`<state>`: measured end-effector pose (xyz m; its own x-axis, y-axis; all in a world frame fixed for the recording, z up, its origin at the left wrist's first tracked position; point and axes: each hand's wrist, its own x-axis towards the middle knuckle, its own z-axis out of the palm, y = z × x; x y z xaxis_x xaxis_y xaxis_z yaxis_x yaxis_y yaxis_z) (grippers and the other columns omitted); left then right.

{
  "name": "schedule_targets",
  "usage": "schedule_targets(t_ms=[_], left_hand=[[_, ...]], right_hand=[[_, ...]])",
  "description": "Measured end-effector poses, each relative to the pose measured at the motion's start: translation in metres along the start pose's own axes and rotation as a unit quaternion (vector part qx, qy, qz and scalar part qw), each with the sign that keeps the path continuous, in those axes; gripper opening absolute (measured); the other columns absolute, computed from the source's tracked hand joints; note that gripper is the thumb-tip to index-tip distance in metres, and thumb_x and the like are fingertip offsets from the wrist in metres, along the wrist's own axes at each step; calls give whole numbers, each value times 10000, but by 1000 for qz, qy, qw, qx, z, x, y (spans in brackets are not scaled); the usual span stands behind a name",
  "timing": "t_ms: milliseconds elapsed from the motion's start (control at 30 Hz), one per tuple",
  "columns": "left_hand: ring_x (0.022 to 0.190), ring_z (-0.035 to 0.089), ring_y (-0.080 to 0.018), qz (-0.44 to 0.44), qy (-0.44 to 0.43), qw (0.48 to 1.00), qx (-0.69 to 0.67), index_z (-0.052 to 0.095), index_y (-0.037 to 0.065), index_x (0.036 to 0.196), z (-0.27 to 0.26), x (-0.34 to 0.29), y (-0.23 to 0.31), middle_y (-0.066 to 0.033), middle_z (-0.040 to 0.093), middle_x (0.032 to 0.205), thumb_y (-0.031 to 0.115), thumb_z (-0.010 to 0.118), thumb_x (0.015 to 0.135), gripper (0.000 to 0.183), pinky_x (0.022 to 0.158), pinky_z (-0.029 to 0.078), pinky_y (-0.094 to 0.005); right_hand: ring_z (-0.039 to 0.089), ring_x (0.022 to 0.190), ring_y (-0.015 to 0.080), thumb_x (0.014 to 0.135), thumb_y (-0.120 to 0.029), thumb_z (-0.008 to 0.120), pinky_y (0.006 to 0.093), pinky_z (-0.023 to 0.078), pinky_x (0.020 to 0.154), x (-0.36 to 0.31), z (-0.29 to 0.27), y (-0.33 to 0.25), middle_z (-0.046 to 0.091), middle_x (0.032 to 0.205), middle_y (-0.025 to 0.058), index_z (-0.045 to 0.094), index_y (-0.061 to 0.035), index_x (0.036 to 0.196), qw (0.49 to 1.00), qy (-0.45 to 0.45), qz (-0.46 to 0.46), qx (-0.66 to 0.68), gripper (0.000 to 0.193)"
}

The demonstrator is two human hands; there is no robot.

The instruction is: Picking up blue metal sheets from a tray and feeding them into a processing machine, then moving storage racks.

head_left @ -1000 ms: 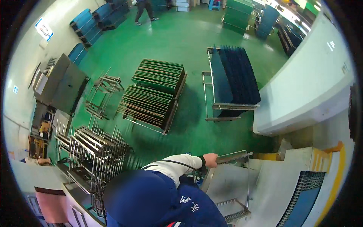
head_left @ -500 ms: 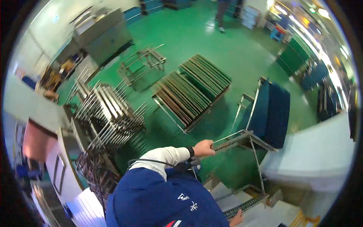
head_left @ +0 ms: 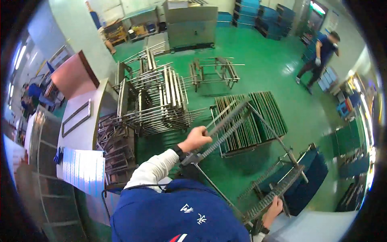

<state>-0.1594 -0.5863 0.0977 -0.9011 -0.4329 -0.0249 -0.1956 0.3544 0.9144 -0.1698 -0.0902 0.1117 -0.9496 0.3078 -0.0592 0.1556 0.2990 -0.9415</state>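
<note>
Before me I hold a metal rack frame (head_left: pixel 278 140) made of thin rods, with two long toothed rails along its sides. My left hand (head_left: pixel 196 139) is closed round the end part of the far toothed rail (head_left: pixel 225 127). My right hand (head_left: pixel 274 211) grips the near toothed rail (head_left: pixel 278 189) at its outer side, thumb on top. The frame hangs tilted over the green floor, with no panels in it. Partly behind it stands a rack of upright green and brown panels (head_left: pixel 268 117).
Stacked bare metal racks (head_left: pixel 161 101) crowd the left, beside a white table (head_left: pixel 78 139) with a rectangular frame on it. Another bare rack (head_left: pixel 213 74) stands farther off. Dark blue panels (head_left: pixel 308 181) are at the right. A person (head_left: pixel 320 58) walks at the far right.
My view has turned left. The rack frame has swung up and across in front of me, both hands still on it. My right hand now shows more fully. The distant person has come into fuller view.
</note>
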Motion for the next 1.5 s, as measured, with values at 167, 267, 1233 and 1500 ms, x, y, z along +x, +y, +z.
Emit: schedule_targets(t_ms=[167, 267, 1233, 1500], left_hand=[[581, 482, -144, -41, 140, 988, 41, 516, -4, 661, -116, 20, -11, -56, 494, 599, 236, 727, 587, 328, 543, 415, -316], [582, 469, -121, -47, 200, 979, 4, 530, -11, 670, -188, 28, -14, -31, 509, 609, 193, 720, 615, 284, 542, 403, -293], [634, 488, -95, -187, 461, 865, -67, 590, 0, 808, -519, 46, -194, -1, 556, 712, 76, 684, 706, 158, 597, 402, -250], [1031, 551, -286, -261, 376, 841, 288, 561, 59, 1180, -538, 73, -235, -150, 569, 1106, 246, 699, 741, 497, 881, 447, -383]], right_hand=[[370, 653, 62, 860, -86, 602, 235, 311, 581, 41, 123, -75, 431, 709, -36, 519, 3, 788, 986, -147, -78, 31, 141], [383, 639, 48, 851, -65, 600, 220, 313, 561, 41, 217, -141, 448, 714, -41, 530, 11, 826, 969, -215, -113, 53, 106], [537, 676, 105, 750, -100, 658, 265, 450, 589, -108, 828, -300, 591, 778, 19, 612, 27, 973, 772, -625, -110, 42, 260], [558, 682, 80, 831, -111, 620, 224, 461, 573, -94, 796, -278, 618, 870, 33, 540, -23, 1195, 680, -727, 92, 9, 383]])
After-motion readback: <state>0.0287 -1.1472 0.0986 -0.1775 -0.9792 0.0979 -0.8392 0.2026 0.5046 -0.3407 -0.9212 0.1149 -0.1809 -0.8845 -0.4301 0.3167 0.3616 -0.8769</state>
